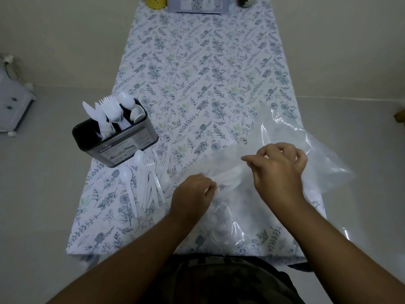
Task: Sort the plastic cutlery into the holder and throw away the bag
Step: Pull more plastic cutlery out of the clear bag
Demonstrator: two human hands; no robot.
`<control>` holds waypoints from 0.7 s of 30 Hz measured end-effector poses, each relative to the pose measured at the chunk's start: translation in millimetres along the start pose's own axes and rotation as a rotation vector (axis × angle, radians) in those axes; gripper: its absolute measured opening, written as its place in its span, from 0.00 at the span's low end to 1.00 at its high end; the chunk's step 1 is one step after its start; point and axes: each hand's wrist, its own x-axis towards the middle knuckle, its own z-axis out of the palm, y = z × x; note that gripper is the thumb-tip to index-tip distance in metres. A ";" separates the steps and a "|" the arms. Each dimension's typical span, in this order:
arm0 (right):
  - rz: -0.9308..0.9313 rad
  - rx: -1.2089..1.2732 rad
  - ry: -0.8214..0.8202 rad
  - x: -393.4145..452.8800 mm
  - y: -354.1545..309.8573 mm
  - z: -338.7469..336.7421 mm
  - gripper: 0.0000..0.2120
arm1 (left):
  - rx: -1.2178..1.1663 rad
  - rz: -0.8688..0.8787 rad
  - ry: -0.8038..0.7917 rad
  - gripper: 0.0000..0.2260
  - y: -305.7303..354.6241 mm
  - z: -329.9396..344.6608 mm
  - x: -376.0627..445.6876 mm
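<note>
Clear bag (291, 145) crumpled, both hands pinching.

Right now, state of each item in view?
Holder: upright, partly filled with knives, forks, spoons.
Loose cutlery: piled flat on the tablecloth, in front of the holder.
Plastic bag: crumpled, on the table.
Left hand: pinching the bag.
Right hand: pinching the bag.
</note>
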 end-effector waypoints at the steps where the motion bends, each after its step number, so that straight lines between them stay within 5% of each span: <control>1: 0.005 0.006 -0.002 1.2 0.6 3.5 0.10 | 0.004 -0.010 -0.009 0.04 -0.3 -0.7 0.5; 7: 0.078 0.129 -0.051 -0.9 -20.0 2.8 0.10 | -0.037 -0.094 -0.100 0.06 0.1 -6.3 9.5; 9: 0.060 0.188 -0.151 -14.9 -33.8 0.6 0.05 | -0.060 -0.110 -0.125 0.05 0.4 -7.9 18.0; 14: -0.109 0.112 -0.492 -65.2 -62.7 19.4 0.23 | -0.104 -0.136 -0.201 0.08 5.4 -13.7 38.1; 17: -0.108 0.091 -0.585 -67.3 -63.1 35.5 0.20 | -0.167 -0.141 -0.234 0.09 8.9 -18.1 42.2; 21: 0.065 0.328 -0.598 -57.7 -54.9 41.2 0.08 | -0.299 -0.080 0.071 0.02 6.9 -38.1 22.3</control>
